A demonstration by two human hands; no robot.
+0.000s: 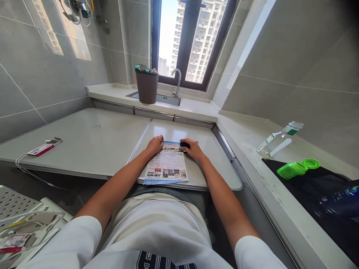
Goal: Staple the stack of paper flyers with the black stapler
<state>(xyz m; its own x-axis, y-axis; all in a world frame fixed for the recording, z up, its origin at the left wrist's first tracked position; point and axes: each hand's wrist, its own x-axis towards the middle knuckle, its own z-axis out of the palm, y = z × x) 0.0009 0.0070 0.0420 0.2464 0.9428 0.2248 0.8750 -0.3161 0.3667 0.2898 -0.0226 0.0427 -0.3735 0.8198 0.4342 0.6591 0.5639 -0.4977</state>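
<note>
some printed paper (166, 164) lies by white table (112, 125)'s near edge; right hand (194, 148) fingers clamped on black object (184, 145) at its far right, left hand (155, 145) at far left corner, can't tell if pinching. paper could skid if left hold is loose.

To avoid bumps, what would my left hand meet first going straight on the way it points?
Past the glossy white tabletop, your left hand would probably meet the long white counter's front edge; depth is unclear.
</note>
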